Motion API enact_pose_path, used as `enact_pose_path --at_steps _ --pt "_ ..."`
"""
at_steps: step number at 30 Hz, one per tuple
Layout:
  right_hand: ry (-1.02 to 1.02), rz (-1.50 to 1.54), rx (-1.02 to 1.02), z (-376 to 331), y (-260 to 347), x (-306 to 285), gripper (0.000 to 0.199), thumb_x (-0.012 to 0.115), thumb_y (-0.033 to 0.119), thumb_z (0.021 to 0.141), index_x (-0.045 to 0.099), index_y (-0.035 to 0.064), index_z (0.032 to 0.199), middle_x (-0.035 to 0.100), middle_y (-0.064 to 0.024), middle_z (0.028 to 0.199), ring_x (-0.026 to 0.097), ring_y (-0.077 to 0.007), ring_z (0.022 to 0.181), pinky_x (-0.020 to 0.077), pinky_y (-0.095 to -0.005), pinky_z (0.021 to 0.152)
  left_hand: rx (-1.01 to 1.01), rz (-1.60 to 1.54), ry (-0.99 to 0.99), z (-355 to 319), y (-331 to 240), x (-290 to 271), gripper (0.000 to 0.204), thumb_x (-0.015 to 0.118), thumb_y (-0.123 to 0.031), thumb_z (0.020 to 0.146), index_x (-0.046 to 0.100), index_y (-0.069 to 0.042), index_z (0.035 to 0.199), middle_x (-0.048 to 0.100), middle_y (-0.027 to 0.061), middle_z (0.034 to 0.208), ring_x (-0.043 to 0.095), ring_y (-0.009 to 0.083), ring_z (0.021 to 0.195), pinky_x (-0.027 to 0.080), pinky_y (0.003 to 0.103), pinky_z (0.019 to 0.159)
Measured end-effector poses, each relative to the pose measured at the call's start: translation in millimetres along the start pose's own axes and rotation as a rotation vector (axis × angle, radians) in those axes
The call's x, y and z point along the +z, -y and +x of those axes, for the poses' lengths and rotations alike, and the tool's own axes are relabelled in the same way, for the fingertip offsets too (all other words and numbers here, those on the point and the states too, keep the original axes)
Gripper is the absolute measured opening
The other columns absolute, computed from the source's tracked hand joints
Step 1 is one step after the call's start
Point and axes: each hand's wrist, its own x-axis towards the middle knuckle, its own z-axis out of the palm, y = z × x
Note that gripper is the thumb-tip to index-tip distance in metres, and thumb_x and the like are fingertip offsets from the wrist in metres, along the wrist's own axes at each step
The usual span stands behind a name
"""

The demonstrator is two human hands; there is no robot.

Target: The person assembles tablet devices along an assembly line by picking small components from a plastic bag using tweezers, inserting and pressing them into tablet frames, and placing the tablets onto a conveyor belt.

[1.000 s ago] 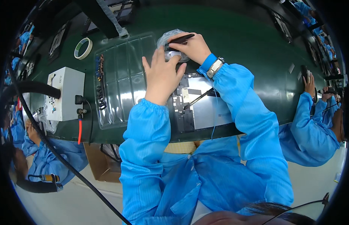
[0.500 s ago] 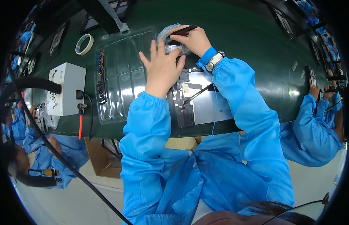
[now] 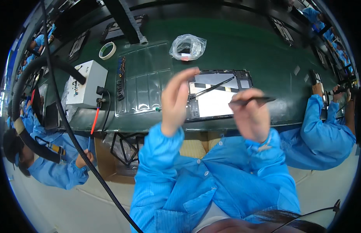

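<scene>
An opened tablet-like device [image 3: 215,106] with a black frame and a silver panel lies at the table's near edge. A thin dark strip [image 3: 213,87] runs slantwise over it. My left hand [image 3: 175,103] is raised by the device's left side, slightly blurred, its fingers stretched out and holding nothing. Above the device's right part, my right hand [image 3: 252,116] is closed around a slim black tool [image 3: 260,99] whose exact kind blur hides. Beyond the device sits a clear plastic bag [image 3: 188,47] with small dark and pale pieces inside, touched by neither hand.
Left of the device lies a clear ribbed plastic tray [image 3: 143,83], with dark small parts [image 3: 120,77] along its left side. A tape roll [image 3: 107,51] and a white control box [image 3: 87,84] stand farther left. An open cardboard box [image 3: 110,171] is below the table. Co-workers sit on both sides.
Both hands have left the plastic bag and come back toward me, the right still holding the black tool. The view has shifted, and more of the device shows.
</scene>
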Motion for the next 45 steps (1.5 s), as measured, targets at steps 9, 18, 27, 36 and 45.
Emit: enact_pose_path --at_steps 9,18,27,36,45 --pt "0.033 0.528 0.963 -51 -156 118 0.024 0.057 0.015 0.086 0.054 0.0009 0.107 0.057 -0.0117 0.104 0.058 -0.0214 0.096 0.0478 -0.0335 0.084 0.022 -0.583 -0.628 -145 -33 -101 0.052 0.023 -0.034 0.091 0.043 0.001 0.124 0.045 0.0166 0.128 0.043 0.0294 0.118 0.035 0.041 0.1" --pt "-0.148 0.778 1.059 -60 -286 297 0.015 0.062 0.0 0.078 0.05 0.0086 0.078 0.053 0.0003 0.07 0.051 -0.0061 0.057 0.0405 -0.019 0.047 0.043 -0.197 -1.237 -184 -96 -229 0.049 0.025 -0.029 0.089 0.045 0.004 0.119 0.049 0.0185 0.12 0.049 0.0283 0.111 0.037 0.038 0.097" --pt "0.03 0.466 0.689 -40 -186 183 0.014 0.063 0.009 0.08 0.062 -0.0012 0.09 0.061 -0.0042 0.084 0.057 -0.011 0.076 0.0474 -0.0235 0.067 0.049 -0.346 -1.044 -141 -63 -150 0.047 0.026 -0.023 0.09 0.037 0.004 0.127 0.044 0.0158 0.128 0.043 0.0245 0.118 0.033 0.035 0.101" --pt "0.165 -1.124 -0.076 77 2 -85 0.014 0.062 0.011 0.078 0.065 0.0017 0.088 0.063 -0.0073 0.087 0.06 -0.0147 0.077 0.0479 -0.0259 0.067 0.146 0.668 0.384 15 2 9 0.026 0.046 -0.009 0.085 0.058 0.0 0.106 0.06 0.0163 0.105 0.059 0.0291 0.096 0.046 0.035 0.081" --pt "0.156 -1.061 0.205 89 -26 -137 0.014 0.062 0.005 0.078 0.063 -0.0016 0.091 0.062 -0.0067 0.084 0.059 -0.0128 0.074 0.0485 -0.0242 0.069 0.042 0.843 0.409 69 83 33 0.019 0.049 -0.008 0.075 0.061 -0.006 0.09 0.061 0.0094 0.084 0.059 0.0277 0.078 0.047 0.038 0.068"
